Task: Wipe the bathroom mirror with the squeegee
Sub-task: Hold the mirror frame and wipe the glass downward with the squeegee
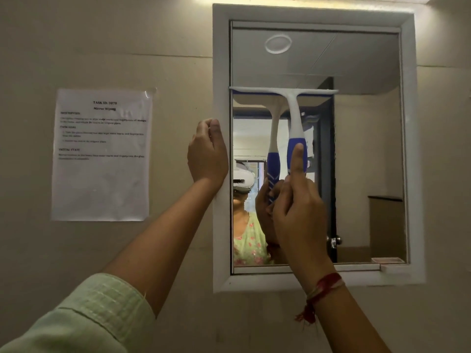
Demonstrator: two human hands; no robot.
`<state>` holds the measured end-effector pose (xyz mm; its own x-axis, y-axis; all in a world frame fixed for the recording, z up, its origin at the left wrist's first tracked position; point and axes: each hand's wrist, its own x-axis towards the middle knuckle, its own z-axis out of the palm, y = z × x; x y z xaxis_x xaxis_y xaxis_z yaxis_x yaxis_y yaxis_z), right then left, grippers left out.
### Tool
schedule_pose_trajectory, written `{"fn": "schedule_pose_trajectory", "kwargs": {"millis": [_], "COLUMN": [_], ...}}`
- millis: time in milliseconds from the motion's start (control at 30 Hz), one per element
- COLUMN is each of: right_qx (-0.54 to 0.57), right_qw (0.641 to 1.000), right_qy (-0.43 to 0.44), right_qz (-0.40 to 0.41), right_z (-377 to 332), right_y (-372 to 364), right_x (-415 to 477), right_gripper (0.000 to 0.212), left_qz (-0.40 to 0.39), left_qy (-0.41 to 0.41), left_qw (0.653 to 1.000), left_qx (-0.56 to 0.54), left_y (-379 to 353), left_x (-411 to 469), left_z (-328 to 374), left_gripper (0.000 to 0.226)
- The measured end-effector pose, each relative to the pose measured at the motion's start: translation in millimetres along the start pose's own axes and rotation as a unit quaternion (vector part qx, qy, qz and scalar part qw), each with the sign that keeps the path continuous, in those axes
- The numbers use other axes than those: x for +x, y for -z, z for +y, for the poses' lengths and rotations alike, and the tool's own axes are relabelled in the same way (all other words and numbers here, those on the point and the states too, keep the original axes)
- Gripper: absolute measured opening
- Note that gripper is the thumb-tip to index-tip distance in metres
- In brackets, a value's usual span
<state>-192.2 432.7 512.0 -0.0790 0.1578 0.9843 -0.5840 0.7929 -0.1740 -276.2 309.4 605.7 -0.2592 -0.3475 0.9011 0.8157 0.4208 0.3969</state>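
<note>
The bathroom mirror [364, 154] hangs on the wall in a white frame [220, 72]. A white and blue squeegee [295, 115] lies against the glass, its blade level about a third of the way down, reaching from the left frame edge to the mirror's middle. My right hand [298, 207] grips the blue handle from below, index finger stretched up along it. My left hand [207, 151] rests on the left side of the frame, fingers curled against it, holding nothing. The glass reflects the squeegee and my hand.
A printed task sheet [102, 154] is taped to the beige wall left of the mirror. A small white ledge [392, 268] sticks out at the frame's lower right corner. The mirror reflects a dark door and a room behind me.
</note>
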Motion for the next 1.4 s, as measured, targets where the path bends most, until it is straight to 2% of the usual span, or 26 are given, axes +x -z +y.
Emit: {"fn": "schedule_pose_trajectory", "kwargs": {"millis": [433,1400], "right_qx": [-0.018,0.002], "right_qw": [1.000,0.996], "right_qy": [0.006,-0.060], "right_qz": [0.000,-0.062], "right_z": [5.3,9.3], "right_y": [5.3,19.3], "right_x": [-35.2,-133.8], "right_gripper": [0.053,0.061], "left_qz": [0.002,0.004], "left_qy": [0.001,0.027], "left_qw": [1.000,0.999], "left_qx": [0.008,-0.017], "left_y": [-0.4,-4.4], "left_x": [3.1,4.3], "left_z": [-1.9,-2.7], "left_gripper": [0.036,0.036]}}
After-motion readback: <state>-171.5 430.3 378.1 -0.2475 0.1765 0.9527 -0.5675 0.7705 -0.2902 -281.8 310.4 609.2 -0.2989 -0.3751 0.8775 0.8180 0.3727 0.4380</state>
